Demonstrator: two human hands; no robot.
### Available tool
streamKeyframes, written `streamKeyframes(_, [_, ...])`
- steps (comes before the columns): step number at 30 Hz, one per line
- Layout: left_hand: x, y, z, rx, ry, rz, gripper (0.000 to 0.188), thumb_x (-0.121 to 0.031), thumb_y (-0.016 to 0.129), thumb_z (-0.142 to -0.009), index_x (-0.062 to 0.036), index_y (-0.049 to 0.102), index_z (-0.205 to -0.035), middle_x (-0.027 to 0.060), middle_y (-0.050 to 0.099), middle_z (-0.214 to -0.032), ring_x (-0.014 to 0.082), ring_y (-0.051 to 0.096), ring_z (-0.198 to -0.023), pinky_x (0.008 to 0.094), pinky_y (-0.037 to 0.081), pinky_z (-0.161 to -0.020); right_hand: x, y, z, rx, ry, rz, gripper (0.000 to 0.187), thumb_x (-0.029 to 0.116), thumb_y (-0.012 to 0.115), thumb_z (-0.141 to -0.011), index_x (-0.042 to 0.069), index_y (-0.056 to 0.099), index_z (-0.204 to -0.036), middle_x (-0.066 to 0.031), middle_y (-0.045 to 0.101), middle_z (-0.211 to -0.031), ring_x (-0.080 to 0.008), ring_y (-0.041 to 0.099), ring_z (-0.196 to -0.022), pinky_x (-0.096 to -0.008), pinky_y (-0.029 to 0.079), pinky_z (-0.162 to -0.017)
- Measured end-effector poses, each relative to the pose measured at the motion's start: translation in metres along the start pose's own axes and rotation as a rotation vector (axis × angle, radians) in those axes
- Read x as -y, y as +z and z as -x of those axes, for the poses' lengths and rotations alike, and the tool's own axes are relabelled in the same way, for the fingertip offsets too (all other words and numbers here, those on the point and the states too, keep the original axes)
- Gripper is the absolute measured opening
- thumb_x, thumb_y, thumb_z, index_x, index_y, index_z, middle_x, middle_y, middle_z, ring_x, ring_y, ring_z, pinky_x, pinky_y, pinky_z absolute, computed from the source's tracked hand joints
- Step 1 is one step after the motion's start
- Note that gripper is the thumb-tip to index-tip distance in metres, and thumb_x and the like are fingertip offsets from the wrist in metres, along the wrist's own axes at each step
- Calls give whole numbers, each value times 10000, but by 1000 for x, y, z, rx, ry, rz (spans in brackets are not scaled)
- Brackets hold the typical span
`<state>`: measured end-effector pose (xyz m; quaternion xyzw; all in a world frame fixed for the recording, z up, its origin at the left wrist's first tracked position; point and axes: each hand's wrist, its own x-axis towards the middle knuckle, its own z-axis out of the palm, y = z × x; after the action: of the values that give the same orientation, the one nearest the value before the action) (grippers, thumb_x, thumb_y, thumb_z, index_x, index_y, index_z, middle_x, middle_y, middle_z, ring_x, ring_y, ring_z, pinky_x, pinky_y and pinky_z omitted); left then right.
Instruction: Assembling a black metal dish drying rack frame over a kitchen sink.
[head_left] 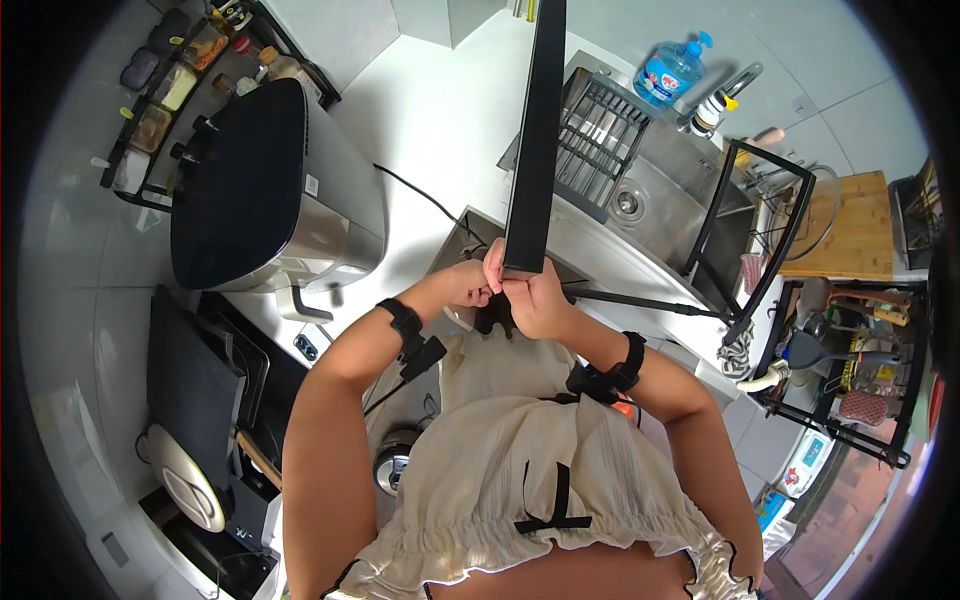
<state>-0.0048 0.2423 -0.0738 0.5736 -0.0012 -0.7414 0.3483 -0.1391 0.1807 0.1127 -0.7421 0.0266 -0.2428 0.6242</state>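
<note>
A long, flat black bar (533, 130) runs from the top edge of the view down to my hands. My left hand (476, 281) is closed at the left corner of its lower end, fingers curled. At the right side of that end, my right hand (540, 303) is closed with its thumb bent inward. Just what the fingertips press on is partly hidden. Below the hands shows a dark, irregular shape (495, 318) that I cannot make out. A thin black rod (650, 303) extends right from behind my right hand to a black metal frame (768, 150).
Left stands a large black-topped appliance (245, 180) beside a spice rack (150, 125). Behind right, the steel sink (680, 190) holds a dish rack (605, 125), with a blue soap bottle (670, 72) nearby. A cutting board (845, 225) and utensil rack (850, 350) are far right.
</note>
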Motion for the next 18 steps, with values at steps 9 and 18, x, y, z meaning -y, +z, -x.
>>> streamKeyframes(9, [-3,18,84,-141,447,-177,264,-200,395,-959,37,510,-953,131,624,-791,193,649,-669,259,521,-547,30,-5,-23,-114,11,-69,377,390,335,-956,25,406,-892,-52,466,-723,-101,418,-617,-243,355,-591])
streamKeyframes(18, [17,1,105,-25,934,-621,275,-50,571,-842,25,541,-1105,115,597,-1085,177,599,-958,293,501,-810,24,-8,-30,-80,-109,-18,470,492,326,-933,26,381,-960,-76,477,-722,-129,436,-619,-266,376,-601])
